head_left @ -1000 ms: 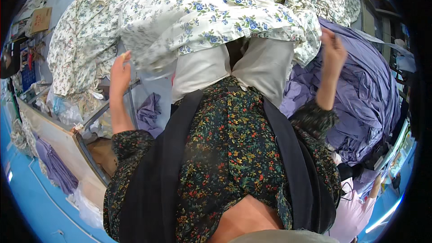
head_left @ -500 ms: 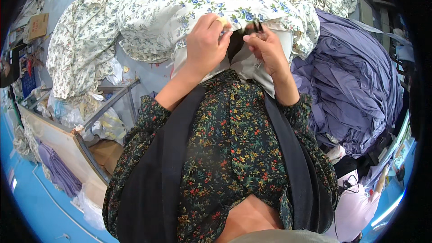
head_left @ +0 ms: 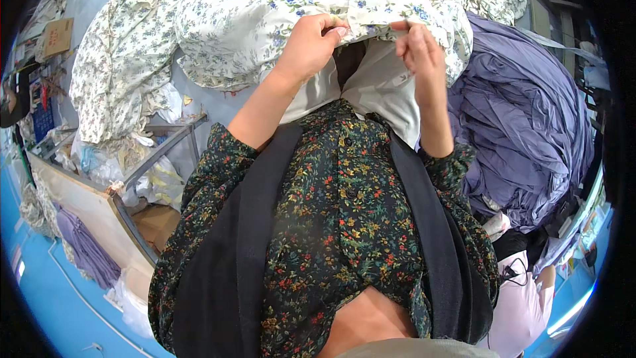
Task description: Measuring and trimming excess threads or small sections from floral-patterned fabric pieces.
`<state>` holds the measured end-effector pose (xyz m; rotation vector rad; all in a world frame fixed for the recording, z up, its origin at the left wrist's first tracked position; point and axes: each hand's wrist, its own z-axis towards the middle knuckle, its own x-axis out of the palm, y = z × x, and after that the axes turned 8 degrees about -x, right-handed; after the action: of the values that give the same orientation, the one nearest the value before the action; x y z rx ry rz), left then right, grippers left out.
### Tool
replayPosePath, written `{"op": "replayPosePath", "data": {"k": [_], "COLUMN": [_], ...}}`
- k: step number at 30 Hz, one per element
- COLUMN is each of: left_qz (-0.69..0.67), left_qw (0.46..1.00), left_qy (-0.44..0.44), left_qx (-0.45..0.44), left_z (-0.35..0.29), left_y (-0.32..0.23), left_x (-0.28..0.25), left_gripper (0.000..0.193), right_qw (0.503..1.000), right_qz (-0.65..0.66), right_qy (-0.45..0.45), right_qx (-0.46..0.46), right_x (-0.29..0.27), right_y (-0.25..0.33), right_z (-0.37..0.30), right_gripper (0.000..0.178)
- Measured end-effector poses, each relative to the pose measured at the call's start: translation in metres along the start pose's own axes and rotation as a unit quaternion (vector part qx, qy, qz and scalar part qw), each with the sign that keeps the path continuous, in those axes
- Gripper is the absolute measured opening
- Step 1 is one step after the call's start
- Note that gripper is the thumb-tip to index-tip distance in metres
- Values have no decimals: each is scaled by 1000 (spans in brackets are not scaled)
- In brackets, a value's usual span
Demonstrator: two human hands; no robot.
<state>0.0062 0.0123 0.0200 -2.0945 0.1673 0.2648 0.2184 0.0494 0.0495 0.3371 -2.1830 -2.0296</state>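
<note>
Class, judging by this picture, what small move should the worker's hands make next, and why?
Probably draw the right hand in toward the left hand: the left pinches the near edge of the floral cloth, while the right is off to the side, its own grip unclear.

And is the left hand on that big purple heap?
No, the left hand pinches the edge of the flowered cloth; the purple heap lies at the right.

White fabric [head_left: 222, 36] in a blue-and-green floral print, loosely rumpled, draped over the person's lap [head_left: 384, 83]
</note>
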Motion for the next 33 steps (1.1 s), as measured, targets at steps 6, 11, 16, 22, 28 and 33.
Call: {"op": "replayPosePath", "data": {"k": [6,11,16,22,28,33], "left_qz": [-152,-156,-169,-178,-125,-81], "left_qw": [984,983,980,981,991,995], "left_qy": [71,68,70,47,34,29], "left_qx": [-60,-70,-74,-53,-33,-43], "left_z": [-5,-8,-8,-10,-11,-16], "left_y": [3,-3,0,1,4,-3], "left_x": [-1,-1,0,3,4,3], "left_gripper": [22,21,20,16,15,15], "right_qw": [938,873,837,831,852,999], "right_qz": [-305,-397,-440,-440,-423,13], "right_qy": [-2,1,-4,-14,-19,-47], "right_qx": [-166,-283,-325,-340,-309,-18], "right_x": [25,33,36,36,33,23], "right_y": [-13,-16,-19,-21,-26,-21], "right_z": [-24,-18,-14,-13,-16,-9], "right_gripper": [19,17,15,14,13,24]}}
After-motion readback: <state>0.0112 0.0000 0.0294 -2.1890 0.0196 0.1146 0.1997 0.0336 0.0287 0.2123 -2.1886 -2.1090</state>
